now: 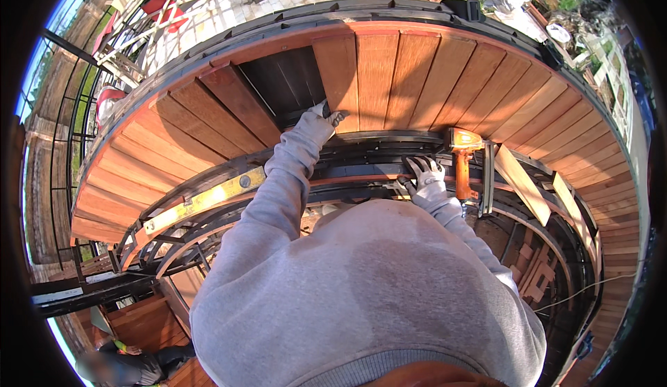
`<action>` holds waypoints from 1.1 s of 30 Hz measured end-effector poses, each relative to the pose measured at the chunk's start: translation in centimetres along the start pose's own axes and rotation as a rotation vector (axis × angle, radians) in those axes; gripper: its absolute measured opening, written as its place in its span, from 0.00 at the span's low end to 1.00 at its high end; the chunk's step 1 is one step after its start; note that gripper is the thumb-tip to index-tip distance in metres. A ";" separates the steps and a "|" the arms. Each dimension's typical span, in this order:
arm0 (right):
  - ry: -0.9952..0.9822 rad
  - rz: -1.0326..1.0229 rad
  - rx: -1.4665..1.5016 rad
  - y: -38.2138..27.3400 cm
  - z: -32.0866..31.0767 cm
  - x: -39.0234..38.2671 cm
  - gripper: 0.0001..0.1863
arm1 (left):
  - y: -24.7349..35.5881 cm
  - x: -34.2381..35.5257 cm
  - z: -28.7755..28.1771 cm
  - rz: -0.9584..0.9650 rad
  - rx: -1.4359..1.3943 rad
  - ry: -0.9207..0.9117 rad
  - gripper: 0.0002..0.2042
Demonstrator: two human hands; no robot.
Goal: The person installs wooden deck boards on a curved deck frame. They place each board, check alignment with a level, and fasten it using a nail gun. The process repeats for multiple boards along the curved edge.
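Observation:
My gloved left hand [328, 119] is at the near end of a reddish wooden board [335, 71], its fingers curled around the board's edge. That board borders a dark gap [285, 81] in the curved row of planks. Beyond the gap's left side lies a darker plank [240, 105]. My right hand [425, 171], also gloved, rests on the black curved rail [375, 169] with fingers spread and nothing held. Just right of it, an orange nail gun [464, 165] stands against the inner edge of the planks.
A yellow spirit level [208, 199] lies along the inner rail at left. Loose wooden strips [522, 184] lean at right. Wood offcuts [538, 276] lie below. A person [139, 366] is at the lower left. Rubble [511, 5] lies outside the curve.

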State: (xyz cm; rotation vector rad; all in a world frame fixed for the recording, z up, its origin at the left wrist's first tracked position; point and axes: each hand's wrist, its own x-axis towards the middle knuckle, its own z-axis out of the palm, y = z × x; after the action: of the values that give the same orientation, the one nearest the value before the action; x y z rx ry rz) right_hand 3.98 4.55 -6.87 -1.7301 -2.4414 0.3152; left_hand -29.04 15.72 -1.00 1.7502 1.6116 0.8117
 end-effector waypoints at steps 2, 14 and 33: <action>0.020 -0.027 0.011 0.0 0.0 0.1 0.34 | -1.6 0.4 0.4 -0.024 0.073 0.018 0.22; -0.061 0.007 -0.024 -0.2 -0.4 -0.1 0.36 | 0.5 -0.5 -0.8 0.021 0.139 -0.022 0.22; -0.154 0.010 -0.056 -0.5 -1.2 0.1 0.37 | -0.4 -0.4 -0.5 0.037 0.378 -0.083 0.22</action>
State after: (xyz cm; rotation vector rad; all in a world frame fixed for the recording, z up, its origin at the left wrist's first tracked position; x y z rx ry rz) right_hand 3.80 4.61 -5.58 -1.8043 -2.5722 0.3985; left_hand -29.72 15.36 -1.02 2.0473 1.7658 0.4630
